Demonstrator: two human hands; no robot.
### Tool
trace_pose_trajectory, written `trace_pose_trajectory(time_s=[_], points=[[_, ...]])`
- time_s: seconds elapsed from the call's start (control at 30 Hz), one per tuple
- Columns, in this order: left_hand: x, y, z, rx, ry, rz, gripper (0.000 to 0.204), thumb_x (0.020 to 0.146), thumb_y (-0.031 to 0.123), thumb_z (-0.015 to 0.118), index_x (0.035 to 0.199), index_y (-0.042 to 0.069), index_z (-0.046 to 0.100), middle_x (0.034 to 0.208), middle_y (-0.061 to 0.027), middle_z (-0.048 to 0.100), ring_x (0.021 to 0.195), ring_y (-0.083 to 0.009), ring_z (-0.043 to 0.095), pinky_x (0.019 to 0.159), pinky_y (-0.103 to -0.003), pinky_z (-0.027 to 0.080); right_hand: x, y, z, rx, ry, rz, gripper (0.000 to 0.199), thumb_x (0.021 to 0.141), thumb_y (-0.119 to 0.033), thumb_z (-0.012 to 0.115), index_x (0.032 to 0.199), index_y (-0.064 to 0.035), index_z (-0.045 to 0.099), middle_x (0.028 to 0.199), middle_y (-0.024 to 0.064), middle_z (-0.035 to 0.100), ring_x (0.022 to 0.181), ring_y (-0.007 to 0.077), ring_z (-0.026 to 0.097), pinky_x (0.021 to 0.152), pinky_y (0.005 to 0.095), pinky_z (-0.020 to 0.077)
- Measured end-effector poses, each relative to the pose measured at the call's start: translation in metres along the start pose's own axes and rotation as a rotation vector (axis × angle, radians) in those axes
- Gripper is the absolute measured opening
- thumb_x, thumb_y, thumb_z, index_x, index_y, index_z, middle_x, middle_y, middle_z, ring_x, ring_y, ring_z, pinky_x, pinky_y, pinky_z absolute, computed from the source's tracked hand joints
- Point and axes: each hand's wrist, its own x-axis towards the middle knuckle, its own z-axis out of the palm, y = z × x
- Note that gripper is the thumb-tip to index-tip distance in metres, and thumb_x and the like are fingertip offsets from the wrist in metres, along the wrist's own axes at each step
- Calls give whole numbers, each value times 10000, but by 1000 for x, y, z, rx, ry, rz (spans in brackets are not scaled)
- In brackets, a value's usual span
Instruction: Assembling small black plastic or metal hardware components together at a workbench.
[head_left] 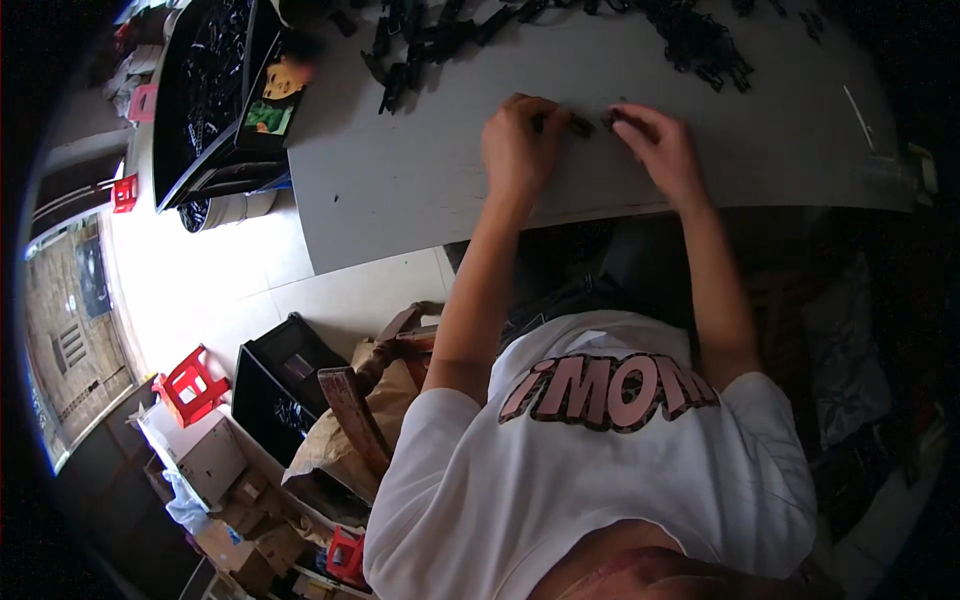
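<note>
Left hand (520, 145): gripping black part (582, 126), above table (400, 190), inward of near edge. Right hand (660, 150): small dark piece (609, 118) pinched at fingertips, just beside. Black clips (690, 40): heaped toward far edge. Handling, judged: light pinch, steady left grip.

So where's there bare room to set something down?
The flat grey tabletop has bare room between the left hand and the open black bin, bar one small dark speck, and between the right hand and the pale thin strip. Its far side is crowded with small black parts.
</note>
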Motion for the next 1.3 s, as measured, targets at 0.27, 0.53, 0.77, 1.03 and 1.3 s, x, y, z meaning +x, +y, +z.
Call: trace_pose_trajectory(time_s=[0.27, 0.53, 0.77, 1.03, 1.3], points=[[11, 2, -7, 97, -44, -38, 252, 775, 237, 708, 942, 49, 692, 855, -130, 650, 751, -301, 645, 662, -378, 506, 57, 1, -10, -727, 111, -383, 238, 899, -203, 595, 1061, -41, 661, 960, 100, 579, 805, 229, 601, 663, 341, 480], [83, -25, -15, 689, 112, 7, 160, 809, 168, 569, 937, 95, 630, 1012, -106, 566, 764, -323, 652, 625, -421, 508, 134, -83, 20, -1080, -65, -122, 396, 866, -114, 563, 1251, -74, 476, 1232, 159, 455, 1038, 317, 543, 877, 415, 466], [51, -12, -29, 592, -18, -54, 128, 782, 156, 577, 900, 112, 598, 960, -112, 568, 775, -352, 632, 627, -452, 490, 133, 0, 3, -1060, 105, -715, 263, 832, -157, 642, 1081, -107, 571, 1129, 65, 530, 910, 290, 586, 706, 399, 522], [-5, 2, -61, 4, 36, -18, 229, 747, 111, 651, 973, 99, 613, 860, -115, 613, 767, -316, 613, 636, -395, 480, 52, -4, -47, -508, 313, -226, 307, 943, -258, 530, 1181, -68, 571, 841, 105, 636, 770, 217, 626, 684, 318, 494], [-45, 14, -48, -175, -512, 24, 273, 762, 42, 664, 1033, 38, 629, 932, -139, 633, 813, -280, 628, 720, -330, 493, -20, -10, -41, -981, 206, 190, 244, 972, -284, 452, 987, -69, 565, 750, 164, 613, 681, 320, 616, 570, 379, 476]])
